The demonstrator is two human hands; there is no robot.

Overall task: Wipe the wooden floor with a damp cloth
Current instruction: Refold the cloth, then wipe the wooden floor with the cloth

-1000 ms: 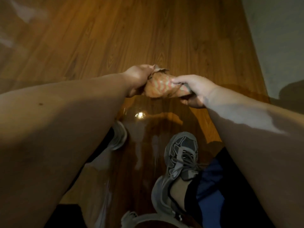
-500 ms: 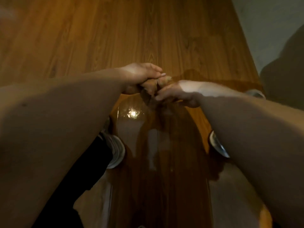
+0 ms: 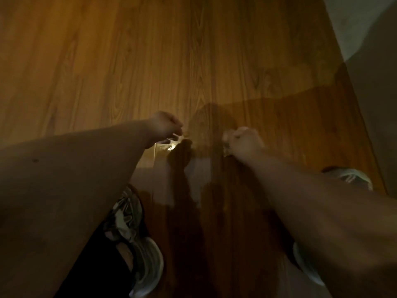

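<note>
The wooden floor (image 3: 193, 50) fills the view, glossy and darker with wet patches near my feet. My left hand (image 3: 166, 125) and my right hand (image 3: 242, 140) are held low over it, a short gap apart, both with fingers curled into fists. The frame is dim and blurred. A small pale scrap of the cloth (image 3: 225, 147) shows under my right fist. The rest of the cloth is not clear between the hands, and I cannot make out what the left fist holds.
My grey shoes stand on the floor, one at lower left (image 3: 137, 244) and one at the right (image 3: 348, 177). A pale wall (image 3: 365, 18) bounds the floor at the upper right. A light glint (image 3: 169, 147) lies on the wet boards.
My hands, close together on the bunched orange cloth before, have pulled apart sideways. The view has tipped forward and my feet have shifted apart.
</note>
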